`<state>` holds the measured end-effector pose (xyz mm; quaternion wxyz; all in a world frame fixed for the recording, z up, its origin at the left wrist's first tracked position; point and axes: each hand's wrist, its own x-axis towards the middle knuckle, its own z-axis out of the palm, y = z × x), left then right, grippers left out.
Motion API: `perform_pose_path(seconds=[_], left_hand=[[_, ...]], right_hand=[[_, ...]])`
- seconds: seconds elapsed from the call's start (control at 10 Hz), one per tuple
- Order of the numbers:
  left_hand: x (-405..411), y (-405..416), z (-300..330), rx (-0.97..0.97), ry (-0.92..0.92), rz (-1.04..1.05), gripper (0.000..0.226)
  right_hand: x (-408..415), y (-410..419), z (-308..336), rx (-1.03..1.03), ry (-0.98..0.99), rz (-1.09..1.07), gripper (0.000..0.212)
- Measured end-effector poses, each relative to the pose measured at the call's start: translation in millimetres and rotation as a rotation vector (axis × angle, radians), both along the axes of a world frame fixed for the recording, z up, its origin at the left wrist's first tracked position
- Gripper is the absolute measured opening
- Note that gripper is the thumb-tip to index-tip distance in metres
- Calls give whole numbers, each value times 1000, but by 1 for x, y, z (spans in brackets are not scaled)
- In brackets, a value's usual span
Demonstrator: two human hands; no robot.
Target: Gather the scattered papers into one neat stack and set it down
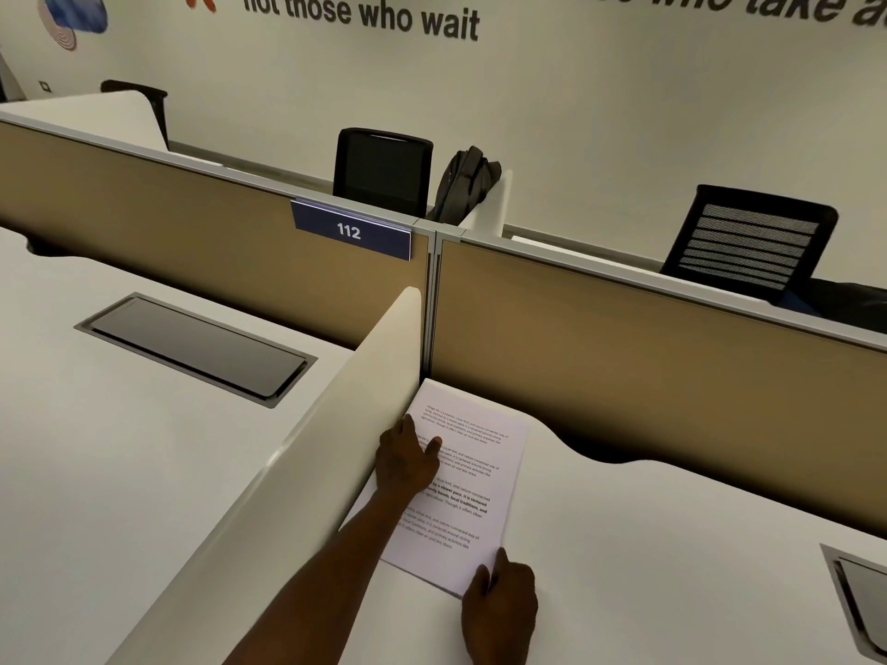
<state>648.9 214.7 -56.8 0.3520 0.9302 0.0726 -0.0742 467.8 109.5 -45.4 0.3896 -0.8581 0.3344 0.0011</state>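
A stack of white printed papers (473,477) lies flat on the white desk (648,544), tucked into the corner beside the cream side divider (336,424). My left hand (405,460) rests on the stack's left side, fingers spread flat over the text, close to the divider. My right hand (499,602) sits at the stack's near right corner, with its fingers touching the edge of the sheets. The sheets look squared up, edges aligned.
A tan partition (648,338) with a blue "112" sign (350,230) backs the desk. Grey cable hatches sit in the left desk (197,348) and at the right edge (859,597). Black chairs (381,170) and a grey bag (468,182) stand beyond.
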Motion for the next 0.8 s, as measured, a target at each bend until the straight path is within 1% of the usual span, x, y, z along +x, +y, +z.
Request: perform_pose_path(seconds=[0.1,0.3,0.4,0.5,0.6,0.7,0.8], left_hand=[[-1,0,1,-14,-4,-10,79],[-8,-2,2,35,35,-83,84],[-14,-2,6,-16,11,-91,86],[-23,-4,14,33,-34,-115,87],[-32,-6,27,94,-112,-126,85],[-46,-14,50,89,-155,-148,82],[-60,-27,72,114,-221,-218,81]], right_hand=[[-2,2,-3,-2,-15,-8,49],[-3,-5,-3,-13,-26,52,52],[-8,-13,0,13,-59,13,49],[-21,-30,0,-17,-135,-36,41],[-39,-58,3,-110,-200,-34,38],[-60,-93,13,-211,-200,-19,43],[-77,-126,33,-345,-200,23,51]])
